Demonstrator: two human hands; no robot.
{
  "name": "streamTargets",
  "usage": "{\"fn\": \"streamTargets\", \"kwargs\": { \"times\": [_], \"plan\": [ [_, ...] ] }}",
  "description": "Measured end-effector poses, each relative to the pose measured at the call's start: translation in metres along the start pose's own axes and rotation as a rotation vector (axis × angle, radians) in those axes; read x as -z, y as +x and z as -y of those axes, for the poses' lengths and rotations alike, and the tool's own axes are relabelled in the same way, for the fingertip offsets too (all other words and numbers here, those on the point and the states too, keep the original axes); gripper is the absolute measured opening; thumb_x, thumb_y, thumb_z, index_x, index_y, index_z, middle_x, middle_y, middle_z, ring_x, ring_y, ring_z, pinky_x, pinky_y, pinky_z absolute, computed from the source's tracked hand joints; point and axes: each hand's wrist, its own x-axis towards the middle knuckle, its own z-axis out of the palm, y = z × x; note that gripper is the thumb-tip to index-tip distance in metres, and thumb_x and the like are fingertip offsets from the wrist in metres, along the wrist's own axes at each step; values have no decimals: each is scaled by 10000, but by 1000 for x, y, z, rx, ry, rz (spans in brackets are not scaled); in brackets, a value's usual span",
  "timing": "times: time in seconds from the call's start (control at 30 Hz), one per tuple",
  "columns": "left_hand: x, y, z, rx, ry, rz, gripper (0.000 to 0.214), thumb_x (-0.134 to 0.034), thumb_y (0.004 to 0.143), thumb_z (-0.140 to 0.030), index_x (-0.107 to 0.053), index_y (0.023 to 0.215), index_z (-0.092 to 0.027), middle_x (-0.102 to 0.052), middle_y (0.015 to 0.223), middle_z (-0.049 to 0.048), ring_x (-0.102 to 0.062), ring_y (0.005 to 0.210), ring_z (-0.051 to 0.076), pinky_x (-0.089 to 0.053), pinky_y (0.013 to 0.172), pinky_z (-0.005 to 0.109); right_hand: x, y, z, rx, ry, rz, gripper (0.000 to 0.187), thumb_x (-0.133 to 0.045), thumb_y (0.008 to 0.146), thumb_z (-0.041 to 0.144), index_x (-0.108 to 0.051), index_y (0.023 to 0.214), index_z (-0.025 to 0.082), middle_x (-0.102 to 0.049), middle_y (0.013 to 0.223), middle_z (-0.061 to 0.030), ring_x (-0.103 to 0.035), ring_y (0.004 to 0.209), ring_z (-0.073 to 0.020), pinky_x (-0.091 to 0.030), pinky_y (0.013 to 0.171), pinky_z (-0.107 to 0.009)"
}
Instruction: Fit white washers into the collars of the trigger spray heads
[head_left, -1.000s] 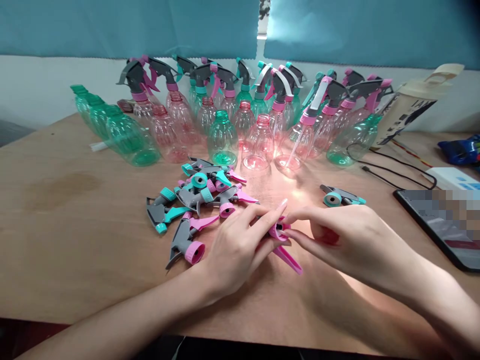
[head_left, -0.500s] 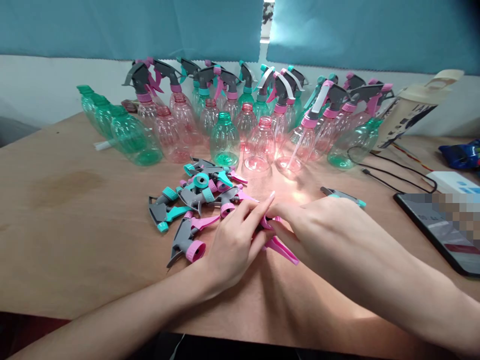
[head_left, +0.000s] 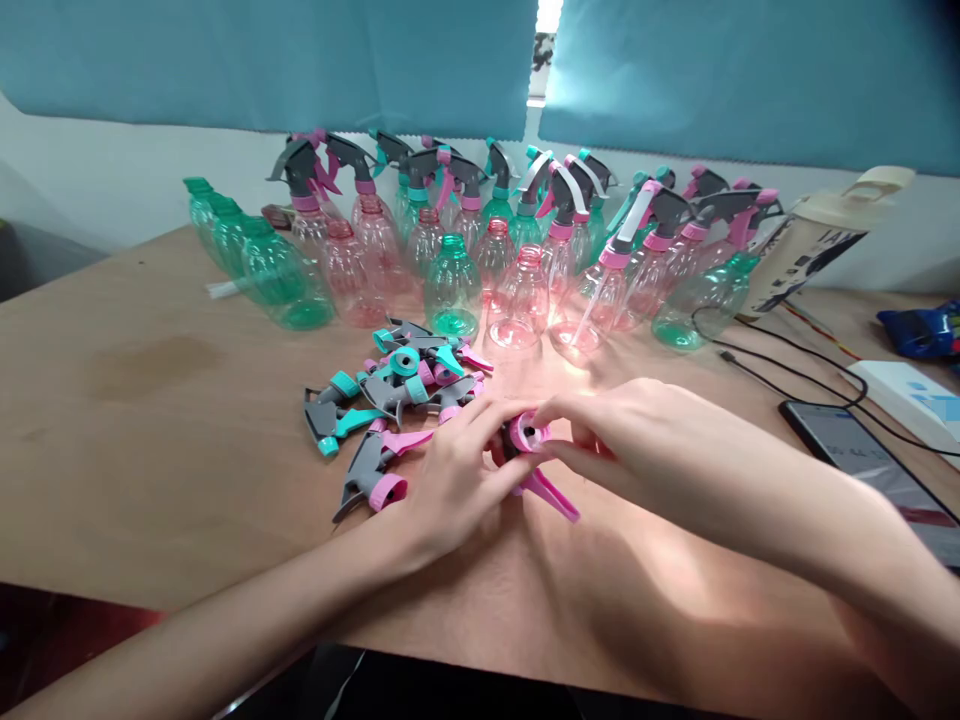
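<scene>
My left hand (head_left: 457, 475) and my right hand (head_left: 615, 435) meet over a pink spray trigger head (head_left: 529, 455), both gripping it just above the wooden table (head_left: 150, 440). Its round pink collar faces up and its pink lever points down to the right. A heap of loose grey trigger heads (head_left: 390, 390) with pink and teal parts lies just left of my left hand. Behind stand several clear pink and green plastic bottles (head_left: 517, 295), some capped with trigger heads.
At the right lie a phone (head_left: 877, 475) with a black cable (head_left: 780, 365), a white box (head_left: 911, 385) and a blue packet (head_left: 922, 330). A cream jug (head_left: 814, 235) leans at the back right. Green bottles (head_left: 262, 265) lie at the back left. Blue curtains hang behind.
Both hands have shifted slightly left and away with the pink trigger head, turning it so the collar faces up. The view has tilted up a little.
</scene>
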Motion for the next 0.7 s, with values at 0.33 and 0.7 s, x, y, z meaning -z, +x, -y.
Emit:
{"fn": "streamTargets", "kwargs": {
  "times": [0.33, 0.7],
  "plan": [
    [31, 29, 4, 310, -256, -442, 298, -668, 818, -237, -452, 1020, -204, -562, 999, 26, -657, 782, 134, -585, 627, 256, 36, -10, -37, -3, 195, -23, 260, -642, 841, 366, -642, 1084, 272, -715, 794, 18, -656, 646, -132, -472, 520, -220],
    [60, -13, 18, 25, 573, -83, 210, -633, 865, -319, -668, 1027, -191, -617, 1194, 94, -637, 1043, 258, -549, 886, 433, 44, -18, -57, -27, 276, 82, 362, -641, 829, 479, -624, 1129, 276, -734, 858, -17, -677, 683, -171, -522, 509, -251]
  ]
}}
